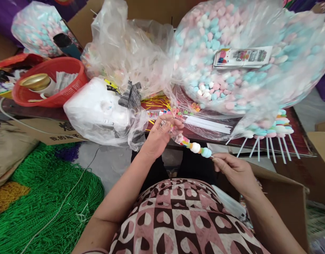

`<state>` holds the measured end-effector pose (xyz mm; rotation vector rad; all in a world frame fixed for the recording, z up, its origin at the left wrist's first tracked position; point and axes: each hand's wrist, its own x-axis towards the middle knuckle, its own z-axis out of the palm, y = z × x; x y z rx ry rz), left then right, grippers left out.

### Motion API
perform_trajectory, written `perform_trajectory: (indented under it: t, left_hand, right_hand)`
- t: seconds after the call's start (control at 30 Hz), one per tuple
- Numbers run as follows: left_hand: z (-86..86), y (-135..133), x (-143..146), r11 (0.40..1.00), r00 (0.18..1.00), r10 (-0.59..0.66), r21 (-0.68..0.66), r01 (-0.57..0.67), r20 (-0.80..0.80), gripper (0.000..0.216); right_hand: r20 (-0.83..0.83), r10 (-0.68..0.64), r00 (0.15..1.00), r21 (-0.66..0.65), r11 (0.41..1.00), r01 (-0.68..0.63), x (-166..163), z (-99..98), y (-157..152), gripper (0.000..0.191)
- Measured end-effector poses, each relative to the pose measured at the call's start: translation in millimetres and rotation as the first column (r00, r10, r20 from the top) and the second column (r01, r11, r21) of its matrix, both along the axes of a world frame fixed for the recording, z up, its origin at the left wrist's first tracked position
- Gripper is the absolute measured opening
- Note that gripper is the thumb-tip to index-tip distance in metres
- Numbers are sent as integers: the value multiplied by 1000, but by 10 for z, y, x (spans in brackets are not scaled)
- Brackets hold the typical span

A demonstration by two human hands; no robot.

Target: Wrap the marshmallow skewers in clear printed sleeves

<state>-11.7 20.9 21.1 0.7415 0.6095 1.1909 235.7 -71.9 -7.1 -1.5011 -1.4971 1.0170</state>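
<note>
Marshmallow bags (217, 84) crowded the table (302, 139) at 12 o'clock; nearer, from the right hand (236, 173), thumb and fingers pinching its stick (212, 156), the candy skewer (196, 147) ran toward 10 o'clock, its far end at the clear printed wrapper (178, 139) that the left hand (159, 135) pinched

The stick of round white and blue marshmallows (196, 147) is partly hidden by the right hand (234, 172); lettering on the stacked white printed packets (241, 57) is blurred.
</note>
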Motion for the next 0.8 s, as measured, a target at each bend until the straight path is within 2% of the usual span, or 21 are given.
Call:
perform_trajectory:
  t: [0.13,0.23,0.37,0.47,0.63,0.8]
  left_hand:
    - [173,-11,123,999,980,-17,-37,25,199,45]
    - [211,-12,203,1000,978,28,-1,-28,205,42]
    - [199,-21,315,995,982,99,-4,-99,160,30]
    - [185,-54,399,985,973,171,-49,-165,154,27]
    - [149,-112,436,973,972,230,-19,-229,51,31]
    - [107,-136,421,984,982,180,-4,-180,63,31]
  right_hand:
    - [-221,-93,971,-117,991,68,-216,-169,-4,24]
    - [-387,-157,908,-189,978,89,-365,-212,32,26]
    - [-540,-186,821,-222,972,74,-534,-128,79,27]
    - [-573,-198,795,-231,970,76,-613,-98,74,27]
    - [-492,-172,853,-222,973,68,-622,-199,47,28]
    - [-613,-165,773,-269,963,-8,-683,-140,92,32]
